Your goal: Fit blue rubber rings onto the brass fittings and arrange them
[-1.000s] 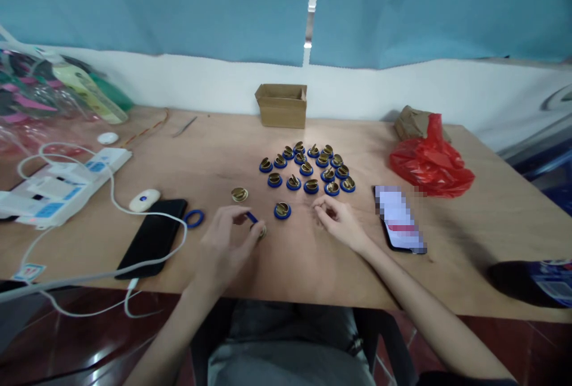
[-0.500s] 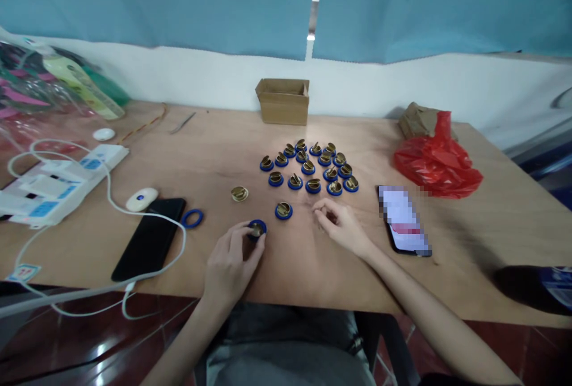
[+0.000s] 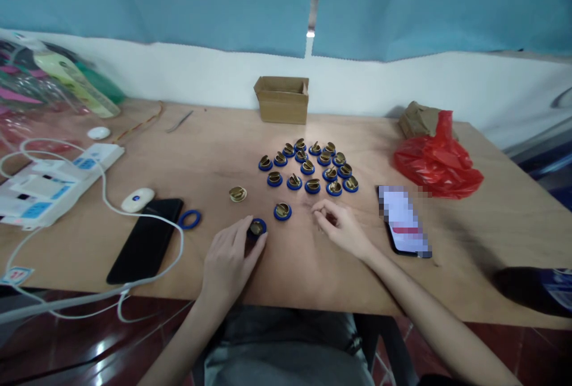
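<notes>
On the table my left hand [image 3: 230, 255] has its thumb and fingers closed around the sides of a round brass-coloured piece in a blue ring [image 3: 257, 229]. A matching ringed piece [image 3: 282, 211] lies just beyond it, to the right. My right hand [image 3: 337, 225] rests on the tabletop with its fingertips pinched together; whatever may be between them is hidden. A brass piece without a blue ring [image 3: 238, 194] sits beyond my left hand. One loose blue ring [image 3: 189, 219] lies to the left, beside a black phone [image 3: 145, 243]. Several ringed pieces [image 3: 313, 185] are clustered farther back.
An open cardboard box [image 3: 282, 106] stands against the wall. At right are a lit phone [image 3: 404, 219], a red plastic bag [image 3: 438, 165] and a dark bottle [image 3: 531, 290]. A white power strip [image 3: 58, 183], its cables and a white case [image 3: 137, 199] occupy the left.
My left index finger has shifted from the top of the ringed piece to its side, uncovering more of it. The right hand stays nearly still. The view has shifted slightly.
</notes>
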Available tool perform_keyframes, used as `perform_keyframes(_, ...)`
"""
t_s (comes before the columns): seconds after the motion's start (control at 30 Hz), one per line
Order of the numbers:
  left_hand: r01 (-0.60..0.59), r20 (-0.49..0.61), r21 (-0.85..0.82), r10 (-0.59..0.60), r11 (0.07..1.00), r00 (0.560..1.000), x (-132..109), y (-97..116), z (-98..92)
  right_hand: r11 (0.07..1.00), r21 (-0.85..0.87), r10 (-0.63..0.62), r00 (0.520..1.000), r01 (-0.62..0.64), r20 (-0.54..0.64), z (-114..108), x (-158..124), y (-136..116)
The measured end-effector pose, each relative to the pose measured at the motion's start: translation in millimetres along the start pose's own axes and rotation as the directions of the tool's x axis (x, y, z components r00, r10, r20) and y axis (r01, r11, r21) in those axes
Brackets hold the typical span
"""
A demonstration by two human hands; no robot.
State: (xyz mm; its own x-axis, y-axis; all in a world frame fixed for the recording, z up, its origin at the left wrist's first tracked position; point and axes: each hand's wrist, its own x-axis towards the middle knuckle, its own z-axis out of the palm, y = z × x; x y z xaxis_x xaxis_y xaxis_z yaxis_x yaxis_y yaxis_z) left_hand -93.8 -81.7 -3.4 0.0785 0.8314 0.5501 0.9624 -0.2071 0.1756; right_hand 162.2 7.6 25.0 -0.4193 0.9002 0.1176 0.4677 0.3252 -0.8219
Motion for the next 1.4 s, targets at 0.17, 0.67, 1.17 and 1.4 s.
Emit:
perform_keyframes(0.17,0.086,0.121,-0.072,-0.077,0.994,0.99,0,-4,3.9,1.0,0.003,-0.013,1.0,0.013,-0.006,1,-1,0)
perform_keyframes(0.67,0.191,0.219,-0.447,-0.1,0.874,0.971,4,3,13.1,0.984,0.168,0.026,0.985,-0.055,0.171,24,-10,-5)
perform_keyframes(1.17,0.033,0.108,-0.822,0.099,0.568,0.989,108,66,7.1,0.838,0.543,0.1,0.993,-0.046,-0.07,-13,-7,-31)
perform_keyframes(1.4,0.397,0.396,-0.917,0.208,0.039,0.895,121,60,22.6,0.839,0.544,0.095,0.989,-0.018,-0.114,-17,-3,-22)
